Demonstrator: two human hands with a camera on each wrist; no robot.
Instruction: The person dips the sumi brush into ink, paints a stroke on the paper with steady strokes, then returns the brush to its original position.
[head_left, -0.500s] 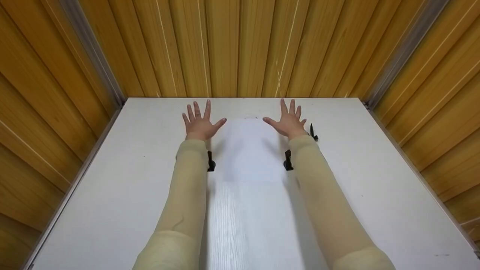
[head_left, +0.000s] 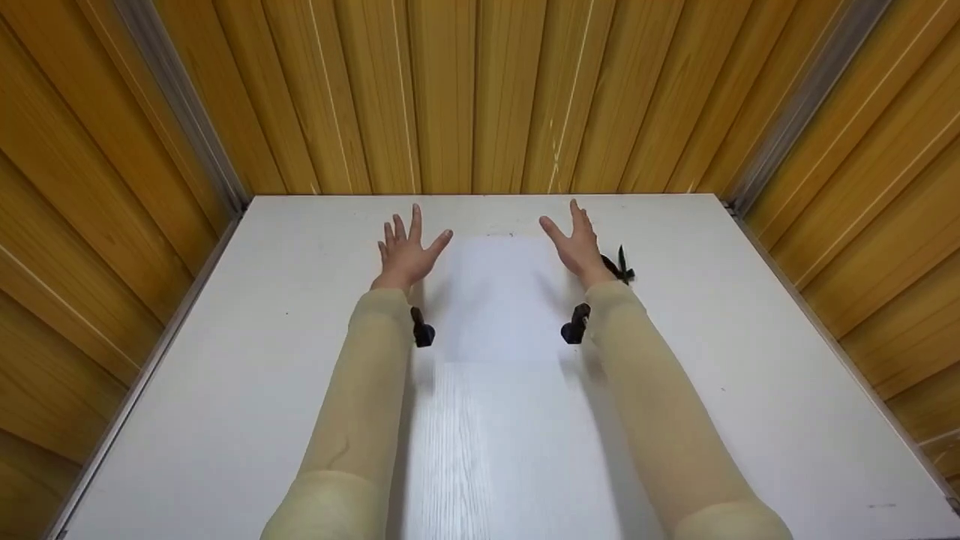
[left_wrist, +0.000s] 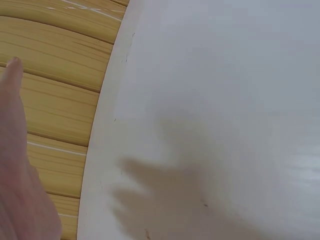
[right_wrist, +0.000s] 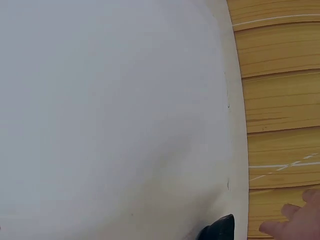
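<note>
A white sheet of paper point(head_left: 499, 300) lies flat on the white table point(head_left: 225, 375) near its far edge. My left hand point(head_left: 407, 253) hovers just left of the sheet, fingers straight and spread, holding nothing. My right hand point(head_left: 576, 241) hovers just right of the sheet, turned more on edge, fingers straight, also holding nothing. In the left wrist view only a finger point(left_wrist: 12, 130) shows at the left border over the table point(left_wrist: 210, 100). The right wrist view catches fingertips point(right_wrist: 295, 225) at the bottom right corner beside the table point(right_wrist: 115, 110).
Wooden slat walls point(head_left: 480, 90) enclose the table on the far side and both flanks, with metal corner strips point(head_left: 180, 105). Black wrist camera mounts point(head_left: 422, 330) sit under both forearms. A small black object point(head_left: 622, 264) lies by the right wrist.
Both hands have rotated inward, thumbs rising, so the palms now face each other more. The right hand turned further on edge. The paper has not moved.
</note>
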